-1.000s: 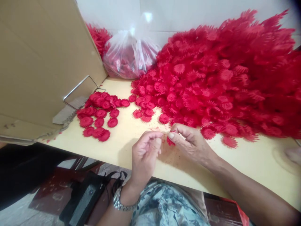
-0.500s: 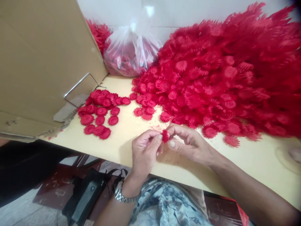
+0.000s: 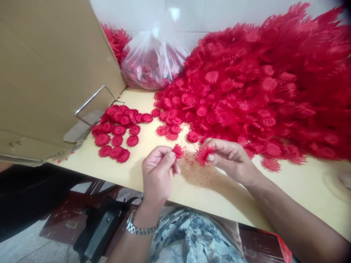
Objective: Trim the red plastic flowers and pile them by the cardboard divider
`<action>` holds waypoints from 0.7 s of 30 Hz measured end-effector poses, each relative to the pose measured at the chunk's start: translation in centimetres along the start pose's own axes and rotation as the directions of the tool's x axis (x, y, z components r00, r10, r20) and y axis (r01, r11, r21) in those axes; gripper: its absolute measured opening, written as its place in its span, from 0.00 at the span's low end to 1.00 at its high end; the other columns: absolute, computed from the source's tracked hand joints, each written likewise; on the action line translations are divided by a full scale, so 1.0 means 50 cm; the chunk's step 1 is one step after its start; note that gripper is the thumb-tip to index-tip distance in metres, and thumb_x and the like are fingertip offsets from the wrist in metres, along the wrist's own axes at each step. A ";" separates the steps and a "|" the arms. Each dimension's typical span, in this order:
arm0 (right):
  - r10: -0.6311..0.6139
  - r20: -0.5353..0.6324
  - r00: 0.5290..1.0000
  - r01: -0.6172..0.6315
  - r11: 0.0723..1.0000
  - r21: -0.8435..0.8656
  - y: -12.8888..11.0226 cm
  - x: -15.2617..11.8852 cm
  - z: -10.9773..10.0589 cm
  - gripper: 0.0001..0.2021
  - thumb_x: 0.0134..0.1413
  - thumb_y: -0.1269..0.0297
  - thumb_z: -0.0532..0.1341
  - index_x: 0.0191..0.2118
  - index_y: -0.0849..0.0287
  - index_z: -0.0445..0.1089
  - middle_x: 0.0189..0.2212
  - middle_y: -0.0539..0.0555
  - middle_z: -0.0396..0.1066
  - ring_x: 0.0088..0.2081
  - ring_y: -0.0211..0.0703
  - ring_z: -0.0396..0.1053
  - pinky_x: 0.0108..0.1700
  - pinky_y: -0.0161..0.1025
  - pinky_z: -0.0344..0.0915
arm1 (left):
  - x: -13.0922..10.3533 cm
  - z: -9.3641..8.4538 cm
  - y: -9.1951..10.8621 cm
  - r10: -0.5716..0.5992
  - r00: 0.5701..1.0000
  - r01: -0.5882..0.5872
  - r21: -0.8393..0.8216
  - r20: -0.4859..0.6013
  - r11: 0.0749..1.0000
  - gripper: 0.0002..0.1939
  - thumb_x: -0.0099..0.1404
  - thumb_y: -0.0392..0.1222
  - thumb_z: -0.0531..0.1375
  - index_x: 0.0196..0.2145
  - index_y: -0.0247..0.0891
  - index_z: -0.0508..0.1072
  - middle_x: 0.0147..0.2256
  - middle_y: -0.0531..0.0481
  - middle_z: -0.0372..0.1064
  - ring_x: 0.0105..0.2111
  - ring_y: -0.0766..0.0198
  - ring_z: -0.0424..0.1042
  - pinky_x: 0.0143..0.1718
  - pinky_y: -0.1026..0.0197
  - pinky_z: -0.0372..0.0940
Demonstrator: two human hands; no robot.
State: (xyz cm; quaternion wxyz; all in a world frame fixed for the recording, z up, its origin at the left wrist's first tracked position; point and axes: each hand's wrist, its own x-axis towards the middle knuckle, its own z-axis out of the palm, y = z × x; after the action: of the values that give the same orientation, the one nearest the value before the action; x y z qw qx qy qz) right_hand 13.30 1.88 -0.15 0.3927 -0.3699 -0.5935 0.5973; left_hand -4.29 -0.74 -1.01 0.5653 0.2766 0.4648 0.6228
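Observation:
In my left hand (image 3: 159,171), a small red fringed disc (image 3: 178,151) is pinched between thumb and finger. My right hand (image 3: 233,160) grips another red fringed piece (image 3: 203,155), its fringe spread toward the left hand. The two pieces are apart, held above the pale yellow table (image 3: 131,171). Red crumbs lie on the table beneath them. Behind my right hand rises a large heap of red fringed discs (image 3: 236,91). A smaller group of red discs (image 3: 117,129) lies to the left.
A cardboard box (image 3: 55,73) with a metal wire handle (image 3: 90,100) stands at the left. A clear plastic bag (image 3: 153,62) of red pieces sits at the back. A black bag (image 3: 100,230) is below the table edge.
My hands have moved apart, left hand leftward and right hand rightward and slightly up. The red material between them now shows as two separate pieces, one in each hand.

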 end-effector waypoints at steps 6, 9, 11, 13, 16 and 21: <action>-0.007 0.073 0.997 0.001 0.996 0.086 0.001 -0.002 0.019 0.05 0.56 0.63 0.59 0.32 0.58 0.68 0.27 0.49 0.69 0.31 0.36 0.67 0.36 0.35 0.64 | -0.019 0.024 -0.024 -0.130 0.981 0.133 -0.007 0.146 0.991 0.05 0.57 0.39 0.60 0.27 0.36 0.68 0.19 0.55 0.67 0.17 0.70 0.65 0.18 0.68 0.57; -0.004 0.102 0.995 -0.012 0.986 0.164 -0.004 0.001 0.029 0.06 0.57 0.62 0.58 0.32 0.58 0.66 0.24 0.49 0.68 0.28 0.36 0.68 0.34 0.35 0.65 | -0.021 0.029 -0.029 -0.169 0.967 0.177 -0.030 0.190 0.984 0.06 0.59 0.41 0.59 0.28 0.35 0.67 0.21 0.53 0.69 0.18 0.68 0.66 0.19 0.66 0.59; 0.016 0.073 0.997 -0.031 0.979 0.200 -0.007 0.004 0.035 0.07 0.55 0.60 0.59 0.35 0.58 0.65 0.24 0.49 0.68 0.26 0.36 0.68 0.31 0.35 0.66 | -0.019 0.030 -0.030 -0.194 0.961 0.204 -0.027 0.199 0.979 0.07 0.60 0.41 0.58 0.28 0.35 0.68 0.21 0.52 0.70 0.17 0.69 0.66 0.19 0.66 0.59; 0.038 0.066 0.997 -0.053 0.973 0.226 -0.008 0.006 0.041 0.10 0.54 0.59 0.60 0.40 0.58 0.63 0.25 0.48 0.67 0.25 0.36 0.68 0.29 0.36 0.66 | -0.017 0.031 -0.030 -0.213 0.957 0.217 0.000 0.198 0.976 0.08 0.60 0.43 0.58 0.29 0.34 0.69 0.21 0.51 0.69 0.17 0.69 0.65 0.19 0.67 0.58; 0.045 0.117 0.992 -0.068 0.978 0.197 -0.007 0.008 0.048 0.09 0.55 0.59 0.58 0.37 0.60 0.63 0.22 0.48 0.67 0.24 0.37 0.68 0.28 0.36 0.64 | -0.015 0.033 -0.031 -0.217 0.957 0.212 0.042 0.194 0.976 0.10 0.59 0.44 0.59 0.28 0.33 0.70 0.19 0.52 0.68 0.16 0.70 0.63 0.17 0.67 0.56; -0.011 0.011 1.000 0.012 0.996 -0.088 -0.021 0.043 0.032 0.09 0.55 0.60 0.57 0.30 0.60 0.65 0.20 0.48 0.66 0.22 0.34 0.64 0.25 0.33 0.60 | -0.007 0.034 -0.017 -0.183 0.969 0.177 0.050 0.168 0.983 0.08 0.58 0.43 0.59 0.30 0.34 0.70 0.20 0.53 0.67 0.17 0.70 0.64 0.17 0.68 0.56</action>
State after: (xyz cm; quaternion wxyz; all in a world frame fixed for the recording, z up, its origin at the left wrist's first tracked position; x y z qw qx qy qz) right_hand 11.00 3.15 0.99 0.3762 -0.3802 -0.6236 0.5701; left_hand -2.35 -0.71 -1.01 0.6524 0.2957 0.4484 0.5346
